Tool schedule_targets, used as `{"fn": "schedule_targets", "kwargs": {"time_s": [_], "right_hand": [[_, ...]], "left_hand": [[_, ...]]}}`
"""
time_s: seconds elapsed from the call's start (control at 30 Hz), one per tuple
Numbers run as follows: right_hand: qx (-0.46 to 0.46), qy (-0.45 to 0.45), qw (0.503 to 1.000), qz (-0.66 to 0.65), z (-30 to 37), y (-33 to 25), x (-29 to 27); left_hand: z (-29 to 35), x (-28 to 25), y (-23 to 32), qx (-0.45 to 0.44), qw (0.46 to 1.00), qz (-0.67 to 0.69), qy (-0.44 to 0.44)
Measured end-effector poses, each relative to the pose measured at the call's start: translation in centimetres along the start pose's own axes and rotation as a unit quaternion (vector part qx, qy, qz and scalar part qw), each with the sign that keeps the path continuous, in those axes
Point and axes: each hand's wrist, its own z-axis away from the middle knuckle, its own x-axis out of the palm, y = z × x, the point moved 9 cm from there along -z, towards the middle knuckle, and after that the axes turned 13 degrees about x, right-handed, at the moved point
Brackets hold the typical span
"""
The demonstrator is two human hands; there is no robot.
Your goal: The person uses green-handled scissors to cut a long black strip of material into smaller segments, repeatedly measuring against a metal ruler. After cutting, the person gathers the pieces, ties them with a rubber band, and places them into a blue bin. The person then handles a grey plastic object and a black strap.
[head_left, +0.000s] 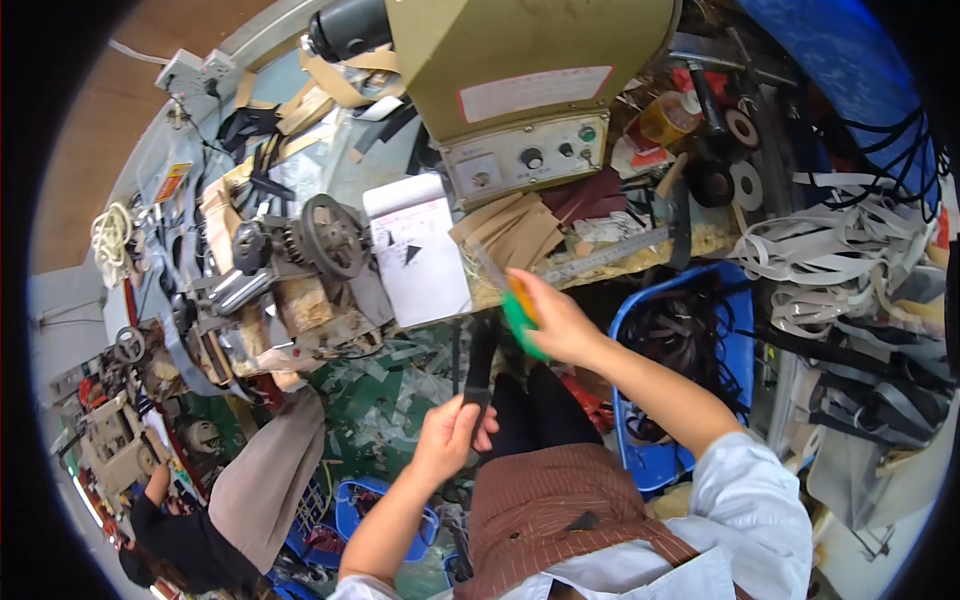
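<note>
My right hand (558,318) is closed round a pair of scissors with green and orange handles (520,325). Their metal blade (488,265) points up and left, over the near edge of the workbench. Lower and to the left, my left hand (452,438) pinches a black strip (478,392) between thumb and fingers. Dark material behind the strip hides where it ends. A white notepad (425,270) with small black scraps lies on the bench. Beside the blade is a fan of tan strips (515,232), and a metal ruler (610,252) lies along the edge.
An olive machine with knobs (530,130) stands at the back. Left of the notepad is a wheeled metal device (330,238). A blue basket (735,300) of dark strips stands right, below a heap of pale straps (830,250). Another person (190,530) works at lower left.
</note>
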Motion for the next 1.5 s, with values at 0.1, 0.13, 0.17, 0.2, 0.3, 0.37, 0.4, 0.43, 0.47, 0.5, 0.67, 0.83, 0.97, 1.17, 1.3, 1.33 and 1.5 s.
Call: {"fn": "schedule_targets", "kwargs": {"time_s": [0.1,0.13,0.17,0.2,0.3,0.37,0.4,0.43,0.47,0.5,0.67,0.83,0.97,1.17,1.3,1.33,1.5], "right_hand": [[0.135,0.063,0.988,0.04,5.8,6.3,-6.6],[0.205,0.086,0.974,0.051,7.3,8.8,-8.2],[0.19,0.123,0.973,0.047,7.9,9.8,-9.5],[0.172,0.163,0.971,0.04,8.0,10.4,-10.6],[0.104,0.179,0.976,0.068,5.6,10.4,-10.0],[0.053,0.156,0.984,0.068,3.3,9.0,-8.2],[0.002,0.136,0.986,0.091,2.3,9.2,-6.9],[-0.048,0.144,0.977,0.151,1.7,9.0,-6.4],[-0.099,0.151,0.961,0.209,1.4,8.6,-6.0],[-0.109,0.143,0.96,0.213,1.3,8.8,-6.0],[-0.119,0.116,0.97,0.176,2.1,11.8,-8.1],[-0.023,0.098,0.993,0.067,2.7,13.6,-10.8],[0.114,0.051,0.963,-0.239,4.4,10.7,-11.2],[0.165,-0.123,0.944,-0.259,3.8,5.5,-9.2],[0.216,-0.146,0.934,-0.244,4.0,6.0,-9.2],[0.238,-0.153,0.925,-0.252,4.1,6.2,-9.2],[0.198,-0.239,0.932,-0.185,5.8,6.0,-8.8]], "left_hand": [[-4.4,0.9,-0.9,0.064,0.997,-0.034,-0.037],[-5.7,1.4,-1.4,0.061,0.995,-0.061,-0.054],[-7.1,2.2,-1.6,0.11,0.988,-0.09,-0.065],[-8.4,3.4,-2.5,0.128,0.973,-0.135,-0.135],[-12.1,5.6,-4.1,0.25,0.933,-0.226,-0.128],[-14.0,6.3,-4.9,0.293,0.913,-0.261,-0.11],[-15.0,5.9,-5.4,0.266,0.92,-0.276,-0.087],[-15.8,5.3,-5.5,0.238,0.925,-0.29,-0.064],[-16.4,4.7,-5.8,0.21,0.928,-0.304,-0.041],[-16.2,3.8,-5.4,0.23,0.918,-0.321,-0.026],[-14.8,0.7,-6.6,0.174,0.939,-0.298,-0.014],[-13.6,4.1,-4.8,0.126,0.974,-0.182,-0.038],[-12.2,7.9,-3.0,0.105,0.988,-0.098,-0.057],[-12.9,11.3,-0.7,0.145,0.977,-0.13,-0.089],[-13.1,12.3,-0.9,0.137,0.972,-0.144,-0.122],[-13.0,12.7,-0.9,0.138,0.968,-0.151,-0.142],[-11.5,14.5,-0.9,-0.031,0.959,-0.071,-0.273]]}}
